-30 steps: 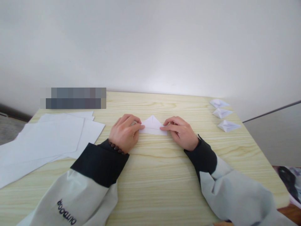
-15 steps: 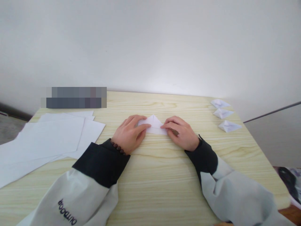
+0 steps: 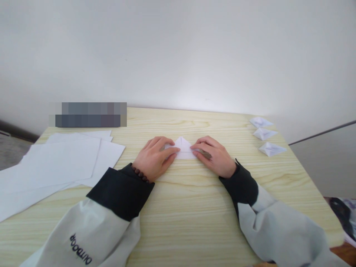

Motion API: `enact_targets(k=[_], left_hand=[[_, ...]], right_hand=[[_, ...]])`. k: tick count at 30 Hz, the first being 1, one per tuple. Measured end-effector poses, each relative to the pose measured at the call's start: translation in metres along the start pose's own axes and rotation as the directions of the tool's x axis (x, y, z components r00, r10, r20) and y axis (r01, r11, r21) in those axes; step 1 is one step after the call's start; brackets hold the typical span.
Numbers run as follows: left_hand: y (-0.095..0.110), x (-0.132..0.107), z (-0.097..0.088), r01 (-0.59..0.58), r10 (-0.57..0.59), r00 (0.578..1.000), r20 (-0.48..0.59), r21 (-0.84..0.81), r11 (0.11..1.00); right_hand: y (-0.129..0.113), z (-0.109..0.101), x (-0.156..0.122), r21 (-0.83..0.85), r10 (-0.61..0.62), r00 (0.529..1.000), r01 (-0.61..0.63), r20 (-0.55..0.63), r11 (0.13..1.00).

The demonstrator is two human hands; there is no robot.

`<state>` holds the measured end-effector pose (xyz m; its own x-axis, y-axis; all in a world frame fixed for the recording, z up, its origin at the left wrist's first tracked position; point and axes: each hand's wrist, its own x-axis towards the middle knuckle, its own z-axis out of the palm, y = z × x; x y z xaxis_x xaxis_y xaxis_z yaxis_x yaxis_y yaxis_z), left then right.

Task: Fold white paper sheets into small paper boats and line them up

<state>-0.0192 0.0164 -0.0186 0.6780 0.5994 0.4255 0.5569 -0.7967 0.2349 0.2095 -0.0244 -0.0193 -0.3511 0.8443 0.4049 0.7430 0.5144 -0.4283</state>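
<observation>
Head view, looking down on a pale wood-grain desk [image 3: 194, 207] set against a plain white wall.

- Small folded white paper piece [image 3: 183, 147], triangular peak pointing far: lies flat on the desk, centre, between both hands.
- Left hand [image 3: 154, 158]: palm down, fingers close together and laid over the left end of the paper, index tip reaching toward its middle. Cannot tell whether the thumb is tucked under an edge. Dark bead bracelet [image 3: 140, 174] at the wrist, black cuff on a light grey sleeve.
- Right hand [image 3: 214, 157]: palm down, fingers curled, tips pressed onto the right end of the paper. Thumb grip not discernible either.
- Loose stack of plain white paper sheets [image 3: 61, 167]: left side of the desk, fanned, well apart from the hands.
- Three small folded white paper shapes [image 3: 264, 134]: far right edge of the desk, in a row running near to far, apart from each other.
</observation>
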Motion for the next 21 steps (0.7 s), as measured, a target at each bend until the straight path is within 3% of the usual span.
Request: enact_targets(k=[21], left_hand=[[-0.0007, 0.0001, 0.0007, -0.029, 0.029, 0.999, -0.035, 0.008, 1.000]], right_hand=[[0.0013, 0.0005, -0.0007, 0.017, 0.009, 1.000, -0.009, -0.005, 1.000]])
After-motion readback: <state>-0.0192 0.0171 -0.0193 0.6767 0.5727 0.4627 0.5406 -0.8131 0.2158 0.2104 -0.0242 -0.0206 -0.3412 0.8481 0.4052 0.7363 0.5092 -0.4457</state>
